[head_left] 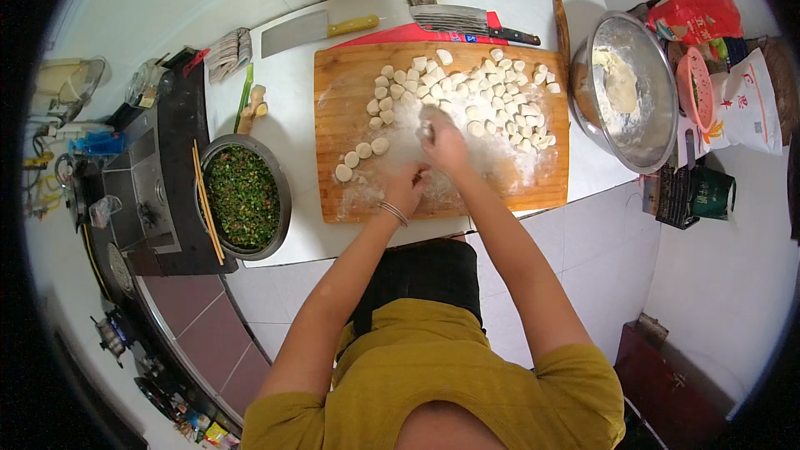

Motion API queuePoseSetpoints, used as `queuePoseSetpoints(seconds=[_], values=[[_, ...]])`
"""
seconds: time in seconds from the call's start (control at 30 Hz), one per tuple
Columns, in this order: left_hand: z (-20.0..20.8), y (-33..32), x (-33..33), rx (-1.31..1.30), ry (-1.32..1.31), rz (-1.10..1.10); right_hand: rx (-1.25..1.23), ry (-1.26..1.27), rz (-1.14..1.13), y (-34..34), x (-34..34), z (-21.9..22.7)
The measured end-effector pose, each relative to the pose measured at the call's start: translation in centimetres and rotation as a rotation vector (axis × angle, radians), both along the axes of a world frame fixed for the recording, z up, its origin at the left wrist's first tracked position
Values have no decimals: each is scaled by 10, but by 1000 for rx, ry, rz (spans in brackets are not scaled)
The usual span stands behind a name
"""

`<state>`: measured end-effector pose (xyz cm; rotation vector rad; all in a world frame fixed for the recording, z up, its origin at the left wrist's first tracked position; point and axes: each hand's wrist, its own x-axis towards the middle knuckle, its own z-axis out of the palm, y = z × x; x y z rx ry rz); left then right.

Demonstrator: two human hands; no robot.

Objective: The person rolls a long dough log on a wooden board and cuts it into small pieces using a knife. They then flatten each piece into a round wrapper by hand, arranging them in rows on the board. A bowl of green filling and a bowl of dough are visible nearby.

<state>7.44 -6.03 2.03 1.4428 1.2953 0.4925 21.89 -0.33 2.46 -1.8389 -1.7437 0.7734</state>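
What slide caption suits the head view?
Bare hands at a floured wooden board with dough pieces, a bowl of chopped greens at left.

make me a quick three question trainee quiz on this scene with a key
1. True or false: the yellow-handled steel cleaver lies left of the black-handled steel knife.
2. What lies along the left side of the round grey bowl of chopped green mixture?
3. Which hand is farther from the body over the floured rectangular wooden board: a) left, b) right?

Key: 1 true; 2 slender wooden chopsticks; 3 b, right hand.
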Motion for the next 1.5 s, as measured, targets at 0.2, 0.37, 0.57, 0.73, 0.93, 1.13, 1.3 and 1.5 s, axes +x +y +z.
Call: queuePoseSetpoints(seconds=[0.2, 0.37, 0.57, 0.73, 0.93, 1.13, 1.3, 1.5], values=[[-6, -5, 8, 281, 45, -131, -101, -164, 38, -49, 51, 11], [-1, -12, 17, 339, 160, -37, 86, -163, 122, -63, 60, 3], [-10, -16, 16, 303, 166, -40, 68, -123, 89, -64, 67, -11], [-11, -17, 15, 482, 204, -79, 82, -85, 143, -58, 75, -9], [-17, -17, 14, 408, 211, -123, -115, 51, 102, -56, 73, 0], [6, -18, 23, 326, 238, -40, -166, -203, -9, -55, 49, 10], [-1, -20, 19, 322, 221, -2, -183, -209, 87, -53, 51, 2], [10, -15, 19, 374, 252, -42, 45, -128, -23, -59, 57, 2]])
